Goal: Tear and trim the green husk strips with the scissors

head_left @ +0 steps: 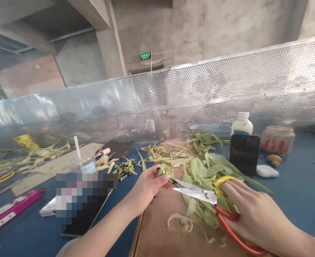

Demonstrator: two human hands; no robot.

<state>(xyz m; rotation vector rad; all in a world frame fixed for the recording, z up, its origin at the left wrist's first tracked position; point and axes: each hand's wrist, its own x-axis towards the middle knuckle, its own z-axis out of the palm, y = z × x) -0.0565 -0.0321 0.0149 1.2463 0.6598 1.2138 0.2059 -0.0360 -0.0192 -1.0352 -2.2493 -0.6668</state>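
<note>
In the middle of the head view, my left hand (149, 187) pinches a small pale-green braided piece of husk (166, 172) between thumb and fingers. My right hand (256, 210) grips a pair of scissors (200, 192) with one yellow and one red handle. The blades are spread apart and point left, with their tips close to the braided piece; whether they touch it I cannot tell. Under and behind the blades, loose green corn husks (197, 171) lie on a brown board (159, 232). A thin curled strip (184, 219) rests near the board's front.
On the right stand a black phone (244, 153), a white bottle (241, 125) and a clear jar (277, 139). To the left are a plastic cup (81, 162) with a straw, a dark tablet-like slab (86, 214) and a magenta device (14, 208). A perforated metal screen (200, 92) closes off the back.
</note>
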